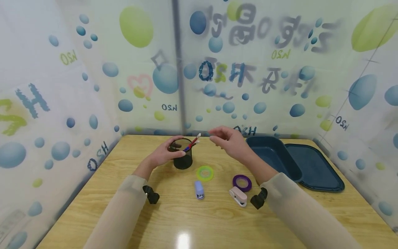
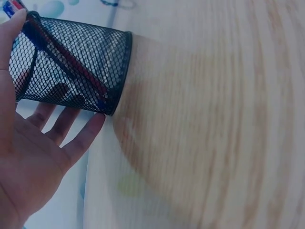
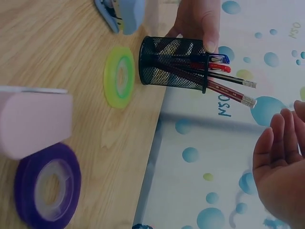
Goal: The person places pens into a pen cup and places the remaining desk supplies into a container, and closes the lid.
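Note:
A black mesh pen cup [image 1: 182, 159] stands toward the back of the table, my left hand [image 1: 164, 152] gripping it with the thumb at the rim and the fingers around the far side. Leaning out of the cup toward the right are two pencils [image 3: 233, 93] with white erasers, a blue-capped pen [image 3: 219, 58] and a red-capped pen [image 3: 218, 67]. My right hand [image 1: 228, 140] hovers to the right of the pencil ends, fingers loosely bent and holding nothing. In the right wrist view, a gap shows between its fingertips and the nearest eraser.
In front of the cup lie a yellow-green tape roll [image 1: 205, 173] and a blue-violet stapler [image 1: 199, 190]. A purple tape roll [image 1: 242, 183] and a pink stapler [image 1: 238, 196] lie near my right forearm. A dark blue bin [image 1: 295, 169] overlaps a matching lid [image 1: 320, 169] at the right.

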A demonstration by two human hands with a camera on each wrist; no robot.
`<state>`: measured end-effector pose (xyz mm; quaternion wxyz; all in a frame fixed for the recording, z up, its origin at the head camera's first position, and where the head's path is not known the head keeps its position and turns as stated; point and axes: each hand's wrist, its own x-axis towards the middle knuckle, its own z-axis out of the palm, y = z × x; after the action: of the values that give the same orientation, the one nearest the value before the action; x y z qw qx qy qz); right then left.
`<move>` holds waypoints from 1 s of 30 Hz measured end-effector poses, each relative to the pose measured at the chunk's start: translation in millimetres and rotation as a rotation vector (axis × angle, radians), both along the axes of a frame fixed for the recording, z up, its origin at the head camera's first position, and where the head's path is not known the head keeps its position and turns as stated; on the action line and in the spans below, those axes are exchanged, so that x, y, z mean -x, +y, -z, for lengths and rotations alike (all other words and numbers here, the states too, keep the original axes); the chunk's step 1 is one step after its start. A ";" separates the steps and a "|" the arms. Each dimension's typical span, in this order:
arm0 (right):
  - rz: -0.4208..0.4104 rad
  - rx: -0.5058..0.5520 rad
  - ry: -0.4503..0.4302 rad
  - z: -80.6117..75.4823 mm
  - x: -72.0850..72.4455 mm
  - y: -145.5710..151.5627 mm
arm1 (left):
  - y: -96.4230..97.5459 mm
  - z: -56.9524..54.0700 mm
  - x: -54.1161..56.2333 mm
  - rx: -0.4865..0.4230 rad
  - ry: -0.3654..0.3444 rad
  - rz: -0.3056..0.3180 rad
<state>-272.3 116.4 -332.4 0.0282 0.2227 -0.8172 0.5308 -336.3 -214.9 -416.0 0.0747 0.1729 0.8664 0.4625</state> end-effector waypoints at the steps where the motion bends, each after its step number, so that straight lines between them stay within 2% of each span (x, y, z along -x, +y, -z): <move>1: 0.003 -0.004 -0.005 0.9 -2.1 3.2 | -0.2 -0.6 -0.4 0.003 0.002 0.003; 6: 0.016 -0.017 -0.003 7.7 -10.7 20.3 | -1.1 -2.0 -0.6 0.018 0.007 0.004; 11: 0.027 -0.032 0.008 13.3 -17.1 38.2 | -0.7 -2.3 -1.3 0.024 -0.010 -0.023; 17: 0.060 -0.041 0.000 14.6 -27.0 59.5 | -4.4 -3.2 -1.3 -0.001 0.031 -0.017; 25: 0.141 -0.089 -0.037 19.7 -41.5 89.6 | -17.7 -20.0 -17.8 -0.125 0.094 -0.022; 30: 0.153 -0.110 -0.051 23.5 -50.9 108.6 | -19.9 -30.2 -30.0 -0.153 0.158 -0.017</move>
<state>-221.4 225.0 -355.9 0.0357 0.1475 -0.8602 0.4869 -306.3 -234.9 -385.8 -0.0112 0.2069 0.8332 0.5127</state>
